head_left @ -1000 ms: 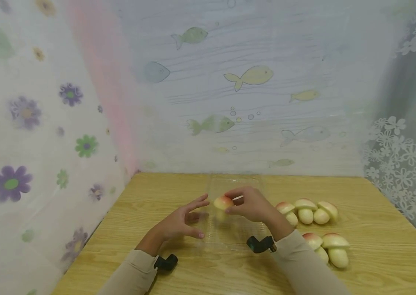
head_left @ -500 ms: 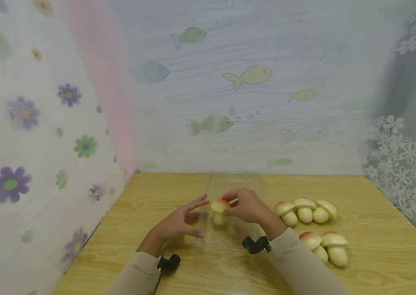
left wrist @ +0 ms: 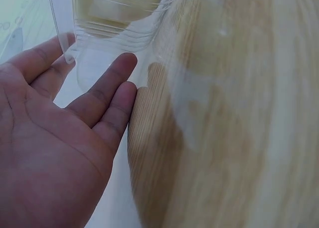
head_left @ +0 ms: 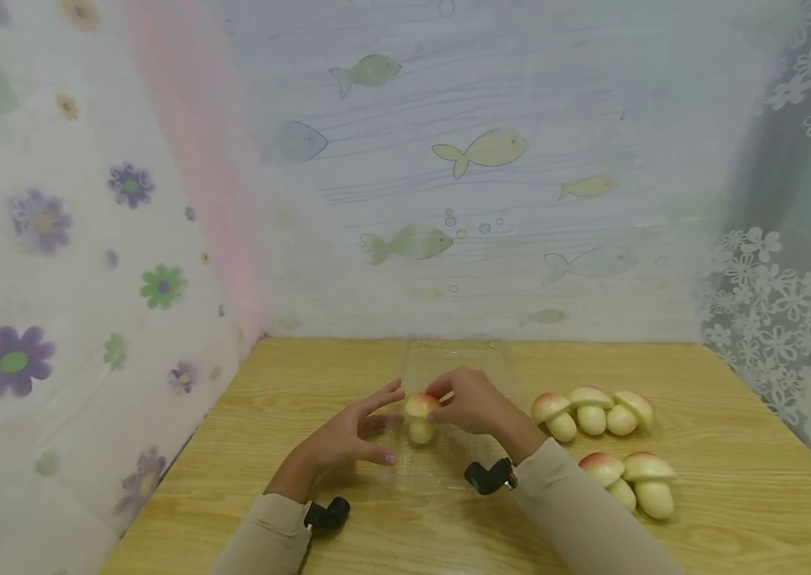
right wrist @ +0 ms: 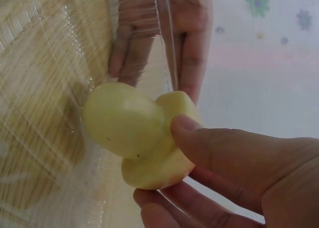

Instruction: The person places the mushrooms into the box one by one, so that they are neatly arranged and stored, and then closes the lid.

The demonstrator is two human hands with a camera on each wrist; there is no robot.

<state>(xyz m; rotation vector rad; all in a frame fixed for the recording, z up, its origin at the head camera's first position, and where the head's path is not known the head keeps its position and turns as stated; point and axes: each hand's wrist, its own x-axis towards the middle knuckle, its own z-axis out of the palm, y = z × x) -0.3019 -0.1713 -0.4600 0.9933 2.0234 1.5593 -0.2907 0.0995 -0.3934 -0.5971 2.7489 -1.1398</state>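
- Here's the mushroom (head_left: 419, 431), cap up and stem down, poised at the left side of the clear plastic box (head_left: 441, 475), close by the side wall.
- The right hand (head_left: 473, 403) has it by the cap: thumb on one face, fingers against the other, a proper pinch with the stem left free. Nice choice, because the rounded base can meet the floor first.
- This looks like a set-down, so easy does it: keep the stem vertical, let the base take the weight, then part thumb and fingers evenly. A sideways flick could topple it, I'd say.
- Over to the left hand (head_left: 343, 427), fingers extended and loosely spread beside the box's left wall, grasping nothing. A light steadying touch there would help, since such thin plastic may well slide or bend.
- Now the murky bits! Whether the stem touches the floor, I can't tell; the left wrist view gives only a cut-off pale shape behind ribbed plastic.
- Left fingertips overlap the rim in that view, yet actual contact is hard to call.
- Behind, a faint see-through flap (head_left: 459, 359), perhaps the lid, nearly melts into the table (head_left: 247, 415).
- Out right, a row of three mushrooms (head_left: 590, 415) shows clearly, while the right sleeve (head_left: 578, 503) partly covers the nearer pair (head_left: 653, 491).
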